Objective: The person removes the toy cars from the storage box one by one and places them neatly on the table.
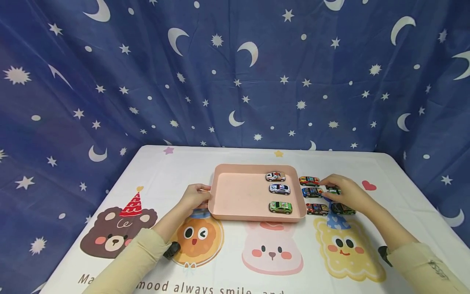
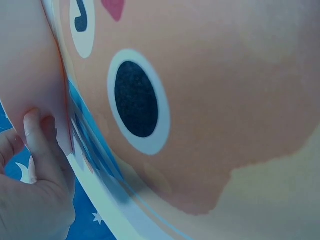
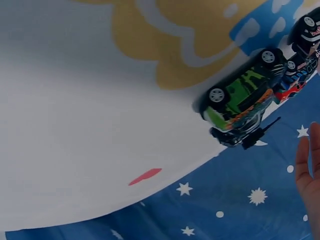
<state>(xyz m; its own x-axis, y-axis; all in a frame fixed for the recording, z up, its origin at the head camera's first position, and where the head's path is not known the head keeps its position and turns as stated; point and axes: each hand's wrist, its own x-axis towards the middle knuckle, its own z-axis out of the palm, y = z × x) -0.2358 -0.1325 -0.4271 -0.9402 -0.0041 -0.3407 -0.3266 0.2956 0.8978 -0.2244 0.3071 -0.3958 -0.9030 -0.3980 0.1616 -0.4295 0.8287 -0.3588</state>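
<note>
Pinching the left wall of the pink tray [image 1: 238, 196] with the left hand [image 1: 194, 197], maybe to stop it from sliding. Holding the right hand [image 1: 343, 190] over the loose cars [image 1: 312, 192], just right of the tray, with thumb and finger spread apart; cannot tell whether touching a car. Finding three toy cars [image 1: 280, 189] inside the tray near its right end, perhaps for easy reach. Seeing wheels [image 3: 216, 95] on the green-and-black car [image 3: 245, 92] from the right wrist view, and a thin dark rod [image 3: 259, 135] beside it, hard to spot from the head view. Seeing, from the left wrist view, a bent finger [image 2: 41, 145] up close, but no cars.
</note>
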